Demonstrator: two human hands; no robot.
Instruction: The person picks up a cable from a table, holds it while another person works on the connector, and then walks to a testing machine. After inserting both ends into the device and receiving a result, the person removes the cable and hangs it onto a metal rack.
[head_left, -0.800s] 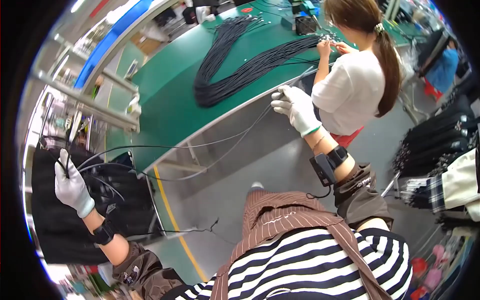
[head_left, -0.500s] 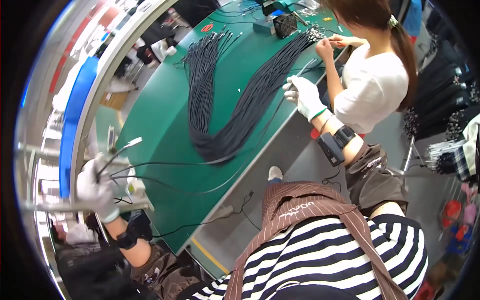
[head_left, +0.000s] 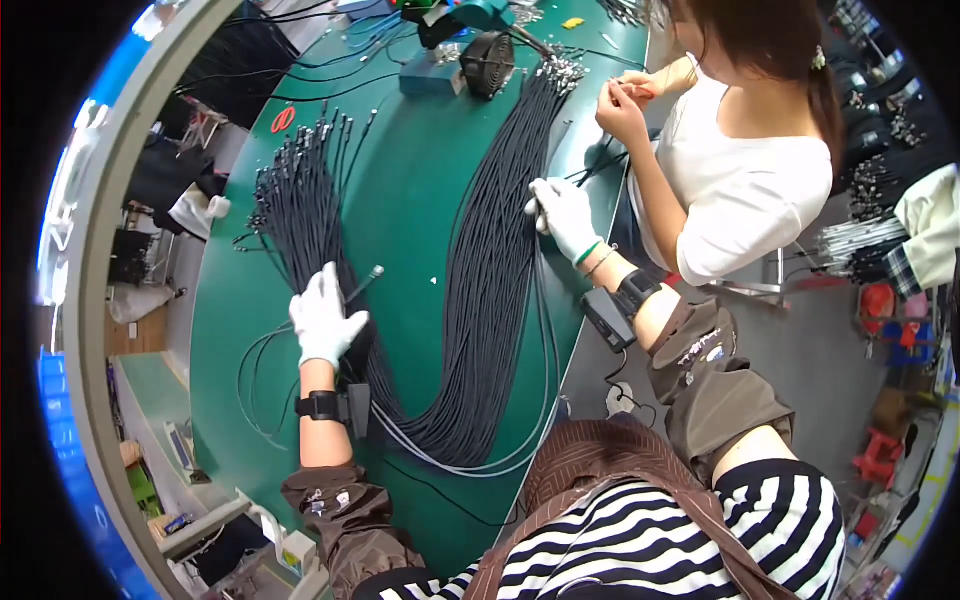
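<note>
A long bundle of black cables [head_left: 490, 290] lies in a U on the green table [head_left: 405, 180]. My left hand [head_left: 328, 318], in a white glove, rests on the bundle's left leg with fingers stretched and thumb apart. Beside it a loose cable end with a pale connector [head_left: 376, 272] sticks out, and thin grey cable loops run left of the wrist. My gloved right hand [head_left: 565, 215] is closed at the bundle's right leg, on a few loose cables [head_left: 547, 330]. Their ends poke out past the fingers toward the co-worker; the rest curves round the outside of the U.
A person in a white top [head_left: 735, 190] works at the table's right edge, both hands together near the bundle's tips. A round black fan [head_left: 488, 66] and a blue box [head_left: 432, 76] stand at the back. Red-handled scissors [head_left: 284, 119] lie far left. Cables hang on racks at right.
My left hand has moved right and away from me, from beyond the table's left edge onto the bundle, and opened. My right hand has shifted slightly left, its cables now alongside the bundle.
</note>
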